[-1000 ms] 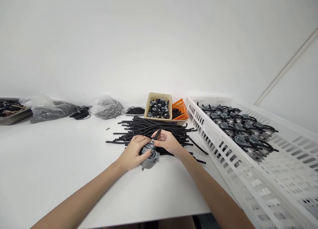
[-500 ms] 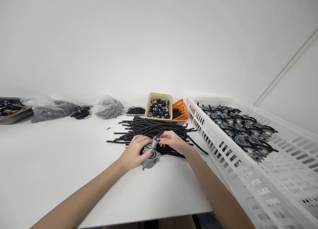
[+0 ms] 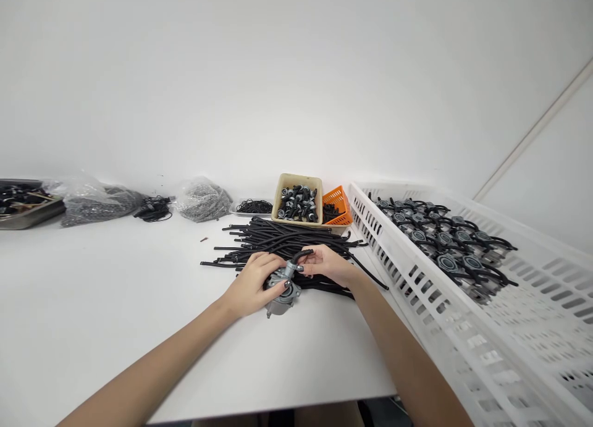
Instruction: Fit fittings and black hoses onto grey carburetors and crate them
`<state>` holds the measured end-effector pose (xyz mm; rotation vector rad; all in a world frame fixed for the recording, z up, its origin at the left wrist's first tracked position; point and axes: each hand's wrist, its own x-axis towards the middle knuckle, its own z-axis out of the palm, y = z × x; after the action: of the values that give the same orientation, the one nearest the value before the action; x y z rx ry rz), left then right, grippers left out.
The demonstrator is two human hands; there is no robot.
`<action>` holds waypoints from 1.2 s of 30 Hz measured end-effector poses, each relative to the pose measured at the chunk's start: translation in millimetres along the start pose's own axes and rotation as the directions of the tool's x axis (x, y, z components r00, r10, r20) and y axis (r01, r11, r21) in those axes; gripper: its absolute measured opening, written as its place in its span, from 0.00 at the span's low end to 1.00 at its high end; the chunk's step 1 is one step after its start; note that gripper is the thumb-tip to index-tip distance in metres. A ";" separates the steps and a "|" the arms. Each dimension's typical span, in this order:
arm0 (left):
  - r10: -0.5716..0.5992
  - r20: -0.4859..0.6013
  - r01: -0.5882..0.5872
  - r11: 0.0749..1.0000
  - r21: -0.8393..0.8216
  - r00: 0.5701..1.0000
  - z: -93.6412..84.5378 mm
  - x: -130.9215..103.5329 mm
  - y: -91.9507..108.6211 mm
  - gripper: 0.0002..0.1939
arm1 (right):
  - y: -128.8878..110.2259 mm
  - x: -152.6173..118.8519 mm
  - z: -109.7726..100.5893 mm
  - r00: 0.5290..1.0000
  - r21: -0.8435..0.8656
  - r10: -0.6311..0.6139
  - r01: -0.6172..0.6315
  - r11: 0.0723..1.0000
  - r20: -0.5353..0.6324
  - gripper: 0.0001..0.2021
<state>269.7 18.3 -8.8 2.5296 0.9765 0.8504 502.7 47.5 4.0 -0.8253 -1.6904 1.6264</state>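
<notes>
A grey metal carburetor-like part (image 3: pixel 281 302) is gripped by my left hand (image 3: pixel 252 286), its thumb across the front and its fingers behind. A short curved black tube (image 3: pixel 302 254) rises from the neck at the part's top and bends right. My right hand (image 3: pixel 328 264) has its fingertips closed at that neck, just under the tube; whether they grip the neck or something small there is hidden. Many long black hoses (image 3: pixel 259 233) lie in a pile behind both hands.
A white slatted crate (image 3: pixel 428 272) on the right holds several similar metal parts. Behind the hoses are a cream bin (image 3: pixel 280 198) of small capped pieces, an orange basket (image 3: pixel 341 199) and a tray (image 3: pixel 235 206) of black rings. Plastic bags (image 3: pixel 202 199) and a metal pan (image 3: pixel 37 215) stand left.
My right fingers have slid off the black tube down to the neck, so the curved tube now shows. My left hand keeps its hold. The view has shifted slightly.
</notes>
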 end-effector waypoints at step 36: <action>0.013 -0.018 -0.011 0.998 0.068 1.000 -0.2 0.0 -2.5 0.14 | -8.2 -1.3 -2.3 1.000 -0.176 -0.002 0.003 0.984 0.002 0.19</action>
<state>268.2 20.1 -9.8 2.5911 1.0129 0.8589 505.3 47.5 12.3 -0.9057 -1.8556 1.4916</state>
